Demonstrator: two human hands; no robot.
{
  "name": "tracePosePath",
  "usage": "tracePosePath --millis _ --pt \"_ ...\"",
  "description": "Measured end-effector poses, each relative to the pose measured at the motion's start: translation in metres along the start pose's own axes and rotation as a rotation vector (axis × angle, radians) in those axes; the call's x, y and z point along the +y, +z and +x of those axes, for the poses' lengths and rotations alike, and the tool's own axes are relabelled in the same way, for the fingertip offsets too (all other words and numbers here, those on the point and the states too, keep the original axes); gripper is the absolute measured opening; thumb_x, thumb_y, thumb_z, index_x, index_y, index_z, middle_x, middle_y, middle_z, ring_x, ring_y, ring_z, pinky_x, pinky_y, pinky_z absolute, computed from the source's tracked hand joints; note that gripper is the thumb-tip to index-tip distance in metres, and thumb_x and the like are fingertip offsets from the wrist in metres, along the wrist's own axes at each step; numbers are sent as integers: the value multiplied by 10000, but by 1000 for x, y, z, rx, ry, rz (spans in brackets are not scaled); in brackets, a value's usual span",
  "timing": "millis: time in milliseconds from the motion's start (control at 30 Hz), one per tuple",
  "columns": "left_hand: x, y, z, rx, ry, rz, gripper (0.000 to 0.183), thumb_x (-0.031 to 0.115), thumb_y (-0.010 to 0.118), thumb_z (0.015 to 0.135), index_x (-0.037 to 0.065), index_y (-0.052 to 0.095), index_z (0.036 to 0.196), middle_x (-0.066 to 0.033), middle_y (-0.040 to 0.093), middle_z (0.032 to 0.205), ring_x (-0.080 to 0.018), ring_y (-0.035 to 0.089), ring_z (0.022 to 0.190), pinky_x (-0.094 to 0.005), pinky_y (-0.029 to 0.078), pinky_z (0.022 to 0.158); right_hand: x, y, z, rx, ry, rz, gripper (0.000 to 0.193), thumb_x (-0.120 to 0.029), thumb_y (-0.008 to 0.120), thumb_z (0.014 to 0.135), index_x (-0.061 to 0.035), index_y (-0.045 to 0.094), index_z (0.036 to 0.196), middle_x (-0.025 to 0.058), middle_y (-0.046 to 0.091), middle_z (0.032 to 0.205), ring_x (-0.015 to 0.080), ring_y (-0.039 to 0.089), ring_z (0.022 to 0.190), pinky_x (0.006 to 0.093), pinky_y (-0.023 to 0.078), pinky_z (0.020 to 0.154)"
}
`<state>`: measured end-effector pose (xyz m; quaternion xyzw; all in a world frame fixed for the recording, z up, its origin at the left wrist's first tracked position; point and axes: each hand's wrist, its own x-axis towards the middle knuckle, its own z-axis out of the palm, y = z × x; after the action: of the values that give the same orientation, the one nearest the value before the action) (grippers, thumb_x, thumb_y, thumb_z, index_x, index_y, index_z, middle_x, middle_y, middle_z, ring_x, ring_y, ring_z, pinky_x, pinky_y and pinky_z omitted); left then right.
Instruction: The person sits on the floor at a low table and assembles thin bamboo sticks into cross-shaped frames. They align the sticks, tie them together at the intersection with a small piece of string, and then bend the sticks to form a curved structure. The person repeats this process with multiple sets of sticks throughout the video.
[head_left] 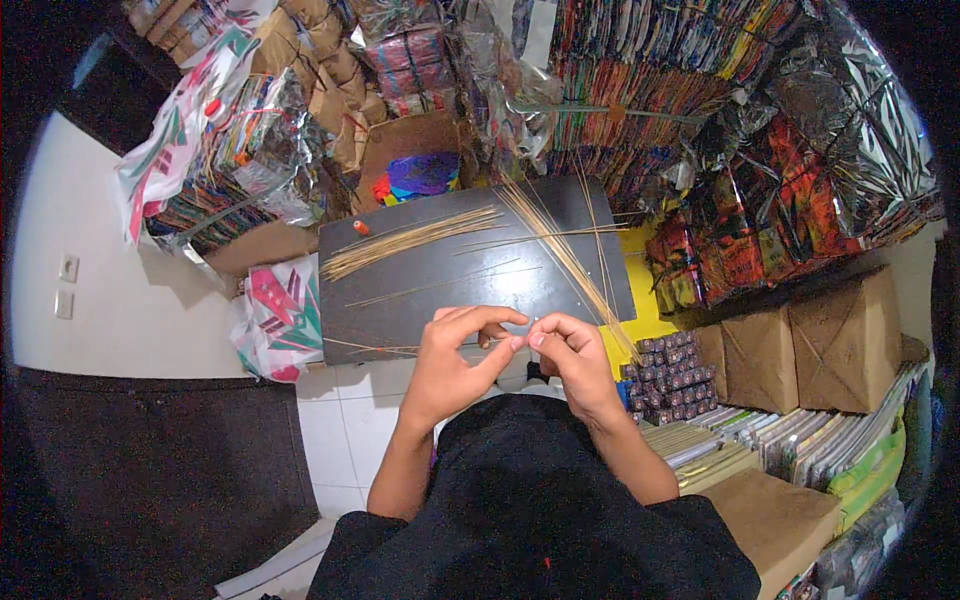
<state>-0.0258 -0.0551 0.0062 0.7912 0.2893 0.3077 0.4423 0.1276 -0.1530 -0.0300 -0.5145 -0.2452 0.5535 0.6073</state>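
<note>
Left hand (452,362) and right hand (572,358) meet fingertip to fingertip just above the near edge of the dark counter (400,300); each grip is pinched closed, thumb against forefinger, on something too small to identify. Whether a thin stick runs between them cannot be told. Just right of the right hand, a fanned bundle of thin bamboo sticks (565,250) slants across the counter from its far edge to its near right corner. A second, tighter bundle of sticks (405,243) lies toward the far left part of the counter, with a small orange object (361,227) beside its upper end. A few loose single sticks (440,283) lie between the bundles. To the right, near the right forearm, stands a block of small dark rolls (668,378); beyond it, brown paper-wrapped parcels (830,340). Stacks of colourful foil-wrapped packets (700,90) fill the background; a patterned plastic bag (280,315) sits left of the counter on the white tiled floor (340,420)
</note>
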Motion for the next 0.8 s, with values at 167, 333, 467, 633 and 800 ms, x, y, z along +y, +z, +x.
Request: tracePosePath --millis 167,333,467,633,800 --pt "0 -2 1 -51 42 46 157 128 771 795 84 761 945 -34 680 731 -141 583 669 -312 422 753 5 -5 1 -46 -12 -9 88 -147 660 917 -63 669 891 -67 585 718 0 462 589 190 339 515" --pt "3 -2 0 -56 47 60 122 119 768 793 89 772 910 -33 684 735 -150 587 666 -317 424 746 5 -5 1 -52 -13 7 85 -145 665 912 -74 664 865 -70 578 703 -1 458 588 192 328 510" --pt "5 -2 2 -63 49 57 108 113 767 792 87 769 897 -33 688 739 -153 589 672 -317 426 744 5 -7 1 -73 3 9 86 -147 668 913 -79 667 860 -71 575 700 1 454 583 191 322 509" --pt "2 -2 1 -66 46 56 90 112 766 794 83 764 879 -31 689 742 -154 587 677 -319 430 743 3 -7 0 -77 7 20 95 -154 668 918 -81 666 858 -71 574 703 2 452 582 190 320 509" --pt "-3 0 0 -57 63 55 78 107 766 798 80 759 871 -31 685 740 -150 586 670 -315 434 733 5 -7 0 -84 1 20 99 -165 670 924 -85 668 866 -70 569 703 3 443 581 189 314 507"
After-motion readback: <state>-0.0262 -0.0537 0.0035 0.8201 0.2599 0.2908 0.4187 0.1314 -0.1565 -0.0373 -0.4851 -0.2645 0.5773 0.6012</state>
